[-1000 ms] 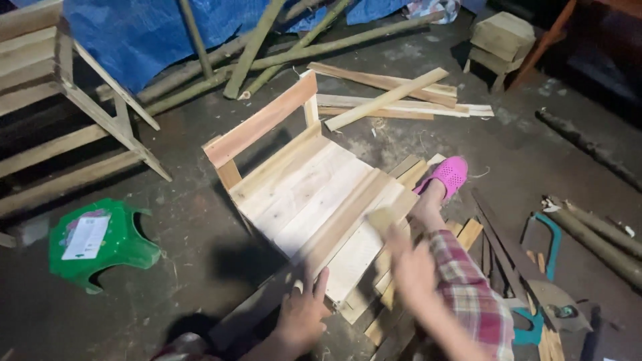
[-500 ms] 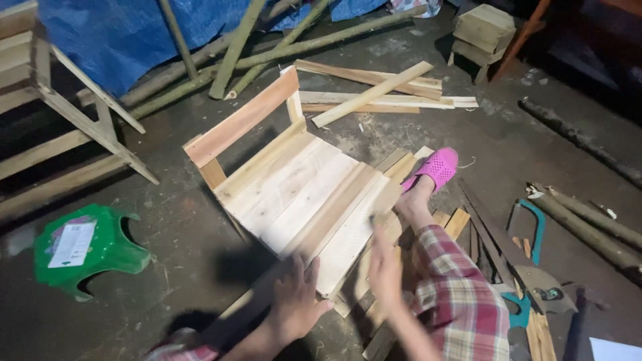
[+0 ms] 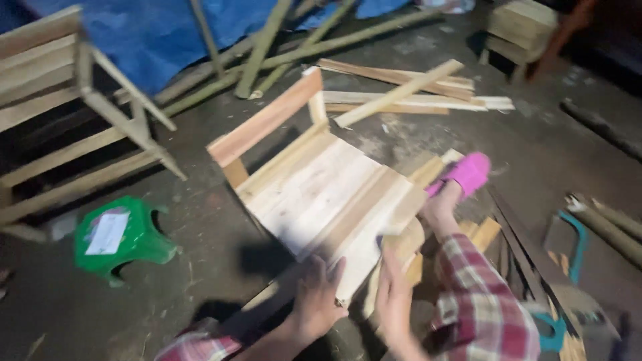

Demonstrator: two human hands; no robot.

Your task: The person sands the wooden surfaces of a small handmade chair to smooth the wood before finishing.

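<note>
Wooden chair frame [image 3: 321, 194] under both flat, open-fingered hands [image 3: 354, 301].

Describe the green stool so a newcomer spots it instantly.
Start at the pale wooden chair frame that both hands touch mid-floor, then look left across the dark floor. The green plastic stool stands there, below the big slatted wooden frame. It is the only bright green thing among bare timber, with a white sheet on its top.
</note>
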